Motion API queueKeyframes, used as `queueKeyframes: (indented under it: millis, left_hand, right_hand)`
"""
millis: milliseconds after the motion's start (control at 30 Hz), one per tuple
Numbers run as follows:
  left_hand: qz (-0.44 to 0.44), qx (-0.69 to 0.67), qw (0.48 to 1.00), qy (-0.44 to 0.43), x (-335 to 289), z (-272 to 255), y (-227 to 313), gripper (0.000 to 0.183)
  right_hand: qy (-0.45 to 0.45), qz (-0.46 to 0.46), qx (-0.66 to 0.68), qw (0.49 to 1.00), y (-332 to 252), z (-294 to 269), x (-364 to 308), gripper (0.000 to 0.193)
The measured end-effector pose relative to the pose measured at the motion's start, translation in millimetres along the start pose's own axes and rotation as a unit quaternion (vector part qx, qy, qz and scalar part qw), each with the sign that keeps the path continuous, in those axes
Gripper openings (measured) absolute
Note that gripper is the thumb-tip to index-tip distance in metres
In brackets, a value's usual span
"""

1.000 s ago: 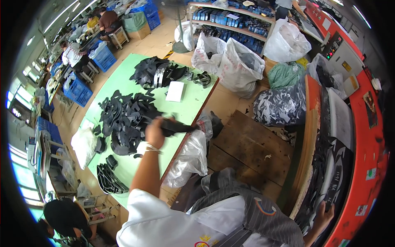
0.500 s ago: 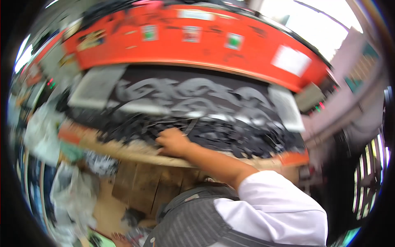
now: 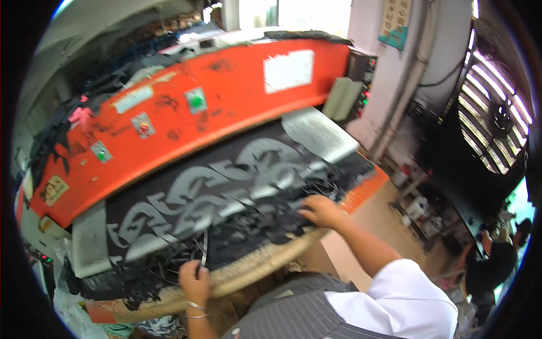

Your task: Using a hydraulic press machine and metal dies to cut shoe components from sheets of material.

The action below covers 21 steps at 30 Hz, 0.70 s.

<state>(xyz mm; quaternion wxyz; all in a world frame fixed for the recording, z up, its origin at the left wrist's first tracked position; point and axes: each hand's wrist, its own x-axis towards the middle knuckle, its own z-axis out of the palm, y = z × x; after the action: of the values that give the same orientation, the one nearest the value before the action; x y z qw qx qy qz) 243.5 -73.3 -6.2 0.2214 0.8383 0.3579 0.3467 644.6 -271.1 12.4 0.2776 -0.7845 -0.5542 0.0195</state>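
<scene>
Your left hand [image 3: 194, 283] was right at that thin silver strip [image 3: 205, 246], your right hand [image 3: 323, 212] by the black scraps [image 3: 257, 226]; honestly couldn't tell if either gripped anything.

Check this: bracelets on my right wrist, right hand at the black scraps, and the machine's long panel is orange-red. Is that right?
Not quite: the bracelets are on your left wrist, as the head view shows. Your right hand is at the black scraps, and the long panel is orange-red.
</scene>
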Motion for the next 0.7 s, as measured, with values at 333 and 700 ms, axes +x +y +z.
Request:
queueKeyframes:
  millis: [333,700]
  left_hand:
    - [-0.054,0.117,0.991,-0.038,-8,17,32,0.020]
    - [-0.086,0.106,0.991,0.012,14,31,31,0.018]
  right_hand:
    - [0.060,-0.150,0.022,0.987,-71,-128,242,0.034]
    - [0.182,-0.114,-0.076,0.974,-112,-165,556,0.057]
